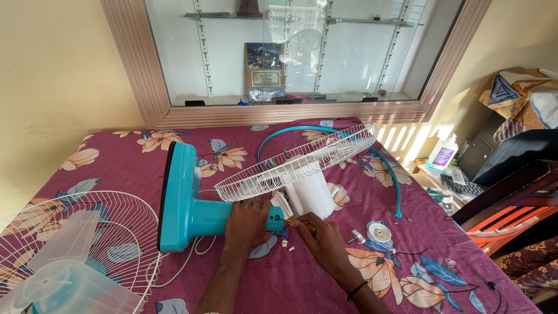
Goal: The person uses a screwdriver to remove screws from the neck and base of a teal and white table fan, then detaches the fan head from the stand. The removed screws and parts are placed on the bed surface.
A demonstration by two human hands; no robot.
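A teal fan stand (186,200) lies on its side on a table with a maroon flowered cloth (302,279). My left hand (247,224) grips the stand's teal neck. My right hand (322,235) holds a yellow-handled screwdriver (299,225) with its tip against the end of the neck. Beyond the hands, the white motor housing (311,192) carries the white rear wire guard (296,163), tilted up.
A white front guard with translucent blades (64,256) lies at the left. A teal guard ring (372,157), a white round cap (379,231) and small loose parts lie to the right. A chair (511,203) and a bottle (443,154) stand off the table's right edge.
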